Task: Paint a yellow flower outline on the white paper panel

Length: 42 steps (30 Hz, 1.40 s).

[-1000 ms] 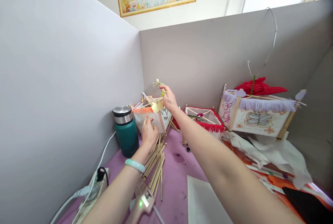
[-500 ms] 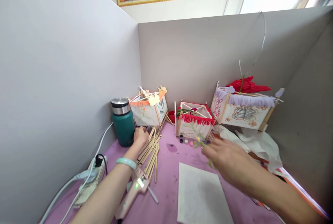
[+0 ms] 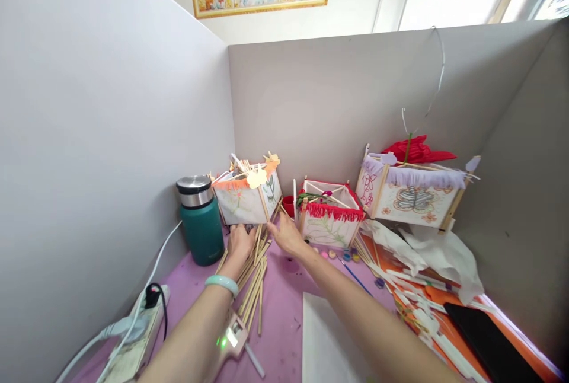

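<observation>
My left hand (image 3: 241,243) wears a pale green bangle (image 3: 222,283) and reaches to the foot of the orange-fringed lantern (image 3: 242,205). Its fingers are bent down, and what is under them is hidden. Beside it, my right hand (image 3: 287,235) is at the lantern's near right corner, thumb and fingers apart; whether it touches the frame I cannot tell. Loose wooden sticks (image 3: 252,288) fan out below both hands. A pink glue gun (image 3: 233,335) with a lit green light lies partly under my left forearm.
A teal bottle (image 3: 202,232) stands left of the lantern, a power strip (image 3: 146,329) nearer me. A red-fringed lantern (image 3: 331,229), a purple-fringed lantern (image 3: 422,196), white sheet (image 3: 326,341), paintbrush (image 3: 355,276) and black phone (image 3: 489,341) lie toward the right.
My right hand has swung left from beside the red-fringed lantern to the orange-fringed one. The small yellow-green thing at its fingers no longer shows there. My left hand stays by the lantern's foot.
</observation>
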{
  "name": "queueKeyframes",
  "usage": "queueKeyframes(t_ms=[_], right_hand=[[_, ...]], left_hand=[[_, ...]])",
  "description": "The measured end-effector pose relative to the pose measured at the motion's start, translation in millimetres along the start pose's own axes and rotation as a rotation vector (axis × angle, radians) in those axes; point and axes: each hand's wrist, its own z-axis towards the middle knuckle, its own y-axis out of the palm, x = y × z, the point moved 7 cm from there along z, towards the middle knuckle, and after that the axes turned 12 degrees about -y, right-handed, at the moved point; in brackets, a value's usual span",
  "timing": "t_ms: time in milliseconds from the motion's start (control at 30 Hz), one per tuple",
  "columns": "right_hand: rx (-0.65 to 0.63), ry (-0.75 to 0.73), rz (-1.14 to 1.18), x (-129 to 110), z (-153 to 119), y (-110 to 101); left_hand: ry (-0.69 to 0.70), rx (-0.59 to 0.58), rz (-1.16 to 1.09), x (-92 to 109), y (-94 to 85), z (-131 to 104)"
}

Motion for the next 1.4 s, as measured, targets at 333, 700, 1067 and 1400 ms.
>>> queueKeyframes(t_ms=[333,700,1067,1400], right_hand=[[0.195,0.250,-0.042,76,51,28],[0.077,0.220,0.598,75,76,56],[0.024,0.336,0.988,65,52,82],[-0.152,0.334,0.909,48,25,75]], left_hand=[[0.129,-0.076,0.165,27,7.0,-7],[0.055,-0.172,-0.022,24,34.6,26],[0.061,-0.164,-0.053,27,21.1,9],[-0.077,-0.582,-0.446,18,40.7,11]])
